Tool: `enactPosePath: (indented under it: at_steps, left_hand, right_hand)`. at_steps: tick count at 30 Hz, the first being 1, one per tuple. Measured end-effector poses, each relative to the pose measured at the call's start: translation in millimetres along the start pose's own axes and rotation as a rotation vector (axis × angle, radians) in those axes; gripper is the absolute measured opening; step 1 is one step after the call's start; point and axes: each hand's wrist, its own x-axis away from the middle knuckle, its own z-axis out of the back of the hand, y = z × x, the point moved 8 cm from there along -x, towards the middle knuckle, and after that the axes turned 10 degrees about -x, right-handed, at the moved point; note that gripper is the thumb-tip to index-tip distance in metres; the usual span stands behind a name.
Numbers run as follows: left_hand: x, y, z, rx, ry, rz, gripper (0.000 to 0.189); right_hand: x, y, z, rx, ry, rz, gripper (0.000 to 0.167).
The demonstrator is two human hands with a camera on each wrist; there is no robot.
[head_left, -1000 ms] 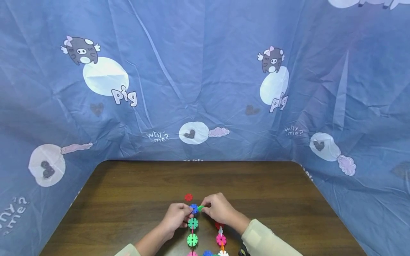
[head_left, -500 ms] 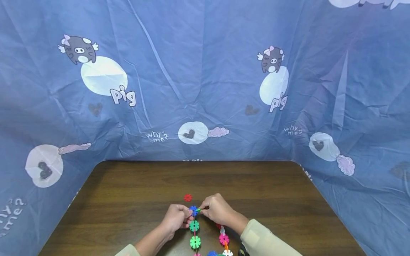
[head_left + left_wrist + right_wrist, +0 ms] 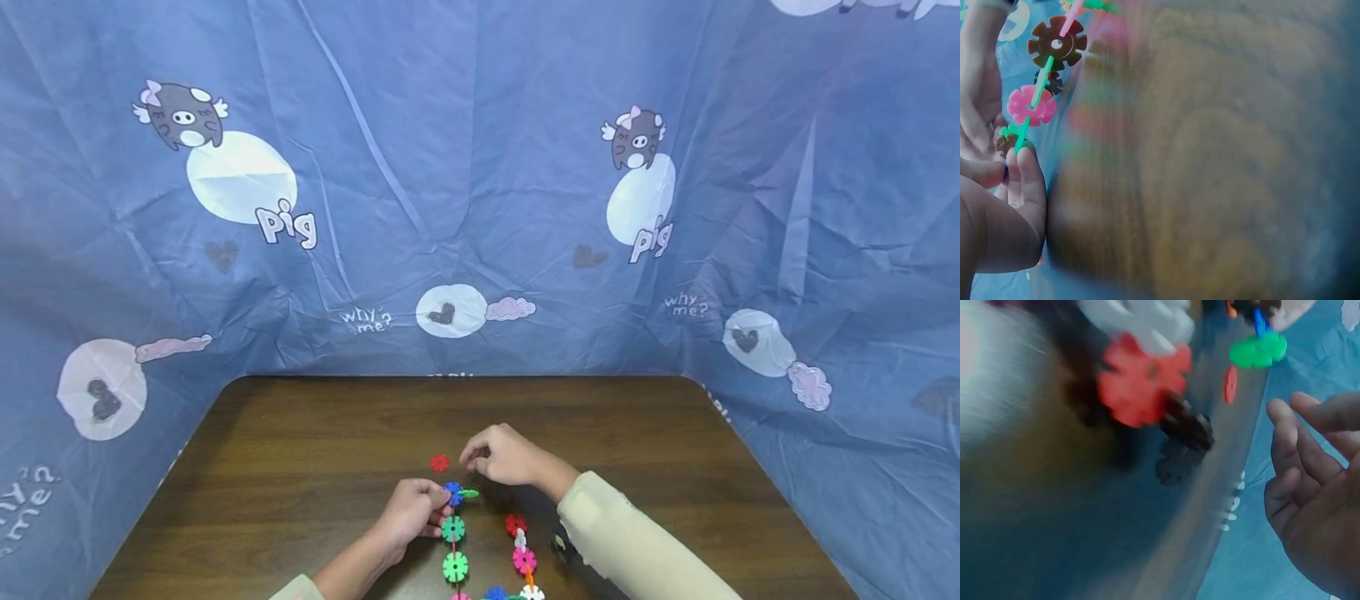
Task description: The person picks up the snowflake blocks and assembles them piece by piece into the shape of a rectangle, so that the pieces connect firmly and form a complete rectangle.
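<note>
My left hand [image 3: 411, 510] pinches a blue notched plastic snowflake disc [image 3: 453, 493] at the far end of a chain's left side. A green disc [image 3: 469, 493], seen nearly edge-on, juts from its right side. Below it hang more green discs [image 3: 455, 567] joined by thin upright discs. My right hand [image 3: 506, 454] hovers beyond the green disc, apart from it, with bent, loose fingers; in the right wrist view nothing lies between them. The chain's right side ends in a red disc [image 3: 515, 523], above a pink disc [image 3: 524, 560]. The chain's near part is cut off by the frame.
A loose red disc [image 3: 440, 462] lies on the brown wooden table [image 3: 315, 433], just beyond the blue one. Beside the right sleeve is a small dark object [image 3: 560, 546] of unclear kind. A blue printed cloth [image 3: 375, 167] hangs around the table's back and sides.
The right hand has let go of the green disc and moved up and away from it. The green disc stays joined to the blue one, which the left hand still holds.
</note>
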Motion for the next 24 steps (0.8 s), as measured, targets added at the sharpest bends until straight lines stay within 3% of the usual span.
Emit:
enactPosePath:
  at_steps: [3, 8, 11, 15, 19, 24]
  left_hand:
    - [0.1, -2.5, 2.3, -0.015, 0.004, 0.0, 0.013]
    - [0.2, -2.5, 2.6, -0.008, -0.006, -0.012, 0.013]
    - [0.8, -2.1, 1.1, 0.007, -0.011, -0.013, 0.013]
    - [0.4, -4.9, -0.7, 0.026, -0.018, 0.0, 0.012]
    - [-1.1, -6.4, 0.8, 0.026, -0.015, 0.0, 0.011]
    - [-1.0, -4.2, 5.2, 0.016, 0.007, -0.005, 0.009]
  right_hand:
    - [-20.4, 3.7, -2.7, 0.063, -0.013, -0.004, 0.017]
    - [-45.7, 10.6, -23.3, 0.222, -0.135, -0.049, 0.024]
    - [-51.8, 13.8, -34.8, 0.334, -0.181, -0.025, 0.026]
    - [-52.5, 19.6, -42.6, 0.446, -0.18, -0.015, 0.022]
    - [-50.7, 27.5, -38.6, 0.415, -0.14, -0.088, 0.016]
    - [-48.8, 34.1, -32.8, 0.331, -0.14, -0.154, 0.021]
